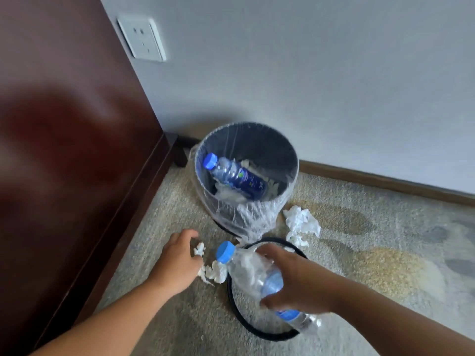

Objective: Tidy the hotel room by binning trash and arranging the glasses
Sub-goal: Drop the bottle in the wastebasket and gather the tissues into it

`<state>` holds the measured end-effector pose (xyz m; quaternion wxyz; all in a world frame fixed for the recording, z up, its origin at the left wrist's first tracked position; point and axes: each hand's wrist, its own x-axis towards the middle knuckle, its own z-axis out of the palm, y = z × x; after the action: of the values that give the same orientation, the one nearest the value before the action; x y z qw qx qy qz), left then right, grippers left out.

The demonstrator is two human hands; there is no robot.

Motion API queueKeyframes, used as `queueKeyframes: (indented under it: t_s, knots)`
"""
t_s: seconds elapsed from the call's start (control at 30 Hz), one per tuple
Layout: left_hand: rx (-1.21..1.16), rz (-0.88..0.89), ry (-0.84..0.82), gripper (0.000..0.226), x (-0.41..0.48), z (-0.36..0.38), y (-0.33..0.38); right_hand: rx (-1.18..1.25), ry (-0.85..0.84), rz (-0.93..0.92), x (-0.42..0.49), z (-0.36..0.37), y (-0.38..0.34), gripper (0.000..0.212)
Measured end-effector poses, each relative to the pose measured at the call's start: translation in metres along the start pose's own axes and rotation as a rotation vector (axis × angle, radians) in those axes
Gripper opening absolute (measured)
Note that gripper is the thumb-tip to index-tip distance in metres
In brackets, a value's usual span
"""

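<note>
Right grip (pixel 295 281) is wrapped round the middle of a crushed clear bottle (pixel 246 268), with the thumb on the near side and the fingers curled over the top. The bottle's long axis runs on a slant. Its blue cap (pixel 225 251) sticks out ahead and to the left of this grip, and its base trails back past the wrist. Below the grip, a loose black ring (pixel 267 336) lies flat on the carpet (pixel 359 278).

The bin (pixel 257 147), lined with a clear bag, stands straight ahead of the right grip and a little left, near but not touching, with its mouth open upward. It already holds another bottle (pixel 236 177) lying on white paper. The cap end points roughly at the bin, so the coming move looks like a short forward carry along the bottle's own axis and a drop. The right grip is the one placed for it.

Left grip (pixel 177 258) is low on the carpet, left of the bottle cap. Its thumb and fingers are bent round a small tissue scrap (pixel 199 249), but whether they have closed on it cannot be told. A larger tissue wad (pixel 213 272) lies just beside this grip, between it and the bottle. More crumpled tissue (pixel 302 223) lies ahead of the right grip, at the foot of the bin.
</note>
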<state>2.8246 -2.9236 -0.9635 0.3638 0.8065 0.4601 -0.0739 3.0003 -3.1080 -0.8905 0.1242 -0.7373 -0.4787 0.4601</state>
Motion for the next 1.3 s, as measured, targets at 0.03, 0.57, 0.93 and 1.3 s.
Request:
queueKeyframes:
  t_s: [0.03, 0.57, 0.93, 1.3]
  knots:
    - [-0.006, 0.003, 0.017, 0.047, -0.004, -0.009, 0.008, -0.003, 0.009, -0.029, -0.007, -0.014, -0.011, 0.081]
    - [-0.066, 0.107, 0.272, 0.051, -0.006, -0.082, 0.080, 0.264, 0.676, -0.189, 0.055, -0.162, -0.073, 0.063]
    - [-0.045, 0.056, 0.173, 0.049, -0.006, -0.051, 0.028, -0.041, 0.659, 0.041, 0.098, -0.110, -0.045, 0.087]
    - [0.106, 0.019, -0.012, 0.050, 0.019, 0.017, -0.004, -0.027, 0.799, 0.180, 0.008, -0.036, 0.030, 0.031]
